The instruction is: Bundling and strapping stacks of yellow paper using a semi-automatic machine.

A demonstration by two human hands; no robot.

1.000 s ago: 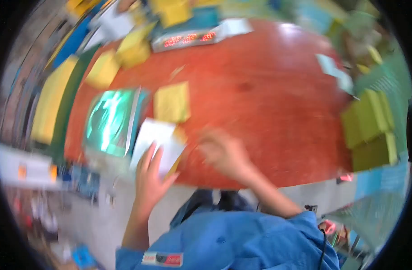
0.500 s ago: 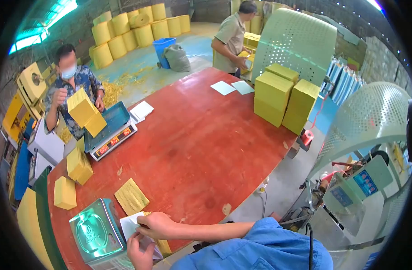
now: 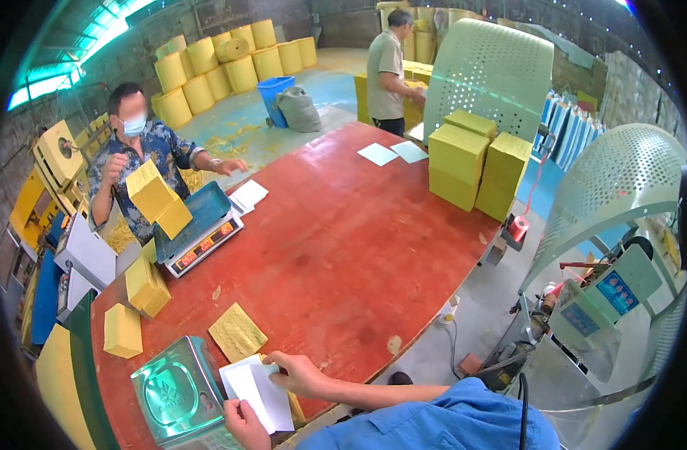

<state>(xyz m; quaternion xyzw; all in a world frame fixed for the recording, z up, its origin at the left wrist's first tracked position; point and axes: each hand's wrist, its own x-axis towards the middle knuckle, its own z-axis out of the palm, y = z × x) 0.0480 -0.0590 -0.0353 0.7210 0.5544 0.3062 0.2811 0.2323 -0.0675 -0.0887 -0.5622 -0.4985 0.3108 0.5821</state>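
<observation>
White paper (image 3: 255, 391), folded or in layered leaves, lies near the table's near edge, toward its left corner, on top of yellow stock that it mostly hides; only a yellow strip (image 3: 295, 409) shows beside it. At its raised upper right edge the right hand (image 3: 297, 375) is pinched together, clamped on the paper, though the fingertips are partly covered. The left hand (image 3: 246, 424) touches the lower left edge with curled fingers — whether they grip it or merely press, I cannot tell, and its wrist is cut off by the lower border. A blue sleeve (image 3: 448, 416) hides part of the near edge. Just left of the paper, at the near left corner, sits a scale with a shiny metal pan (image 3: 167, 390), its front out of sight. Just beyond lies a flat yellow stack (image 3: 238, 332). Along the left edge of the red table (image 3: 336, 270) stand yellow blocks (image 3: 123, 331), then a digital scale (image 3: 206, 249) bearing more, partly hiding a masked co-worker (image 3: 137, 154). Pale sheets (image 3: 377, 154) lie near the far edge; tall yellow blocks (image 3: 457, 163) stand at the far right corner. Behind, a perforated guard (image 3: 493, 75) partly blocks a second person (image 3: 388, 64), whose hands are hard to make out.
</observation>
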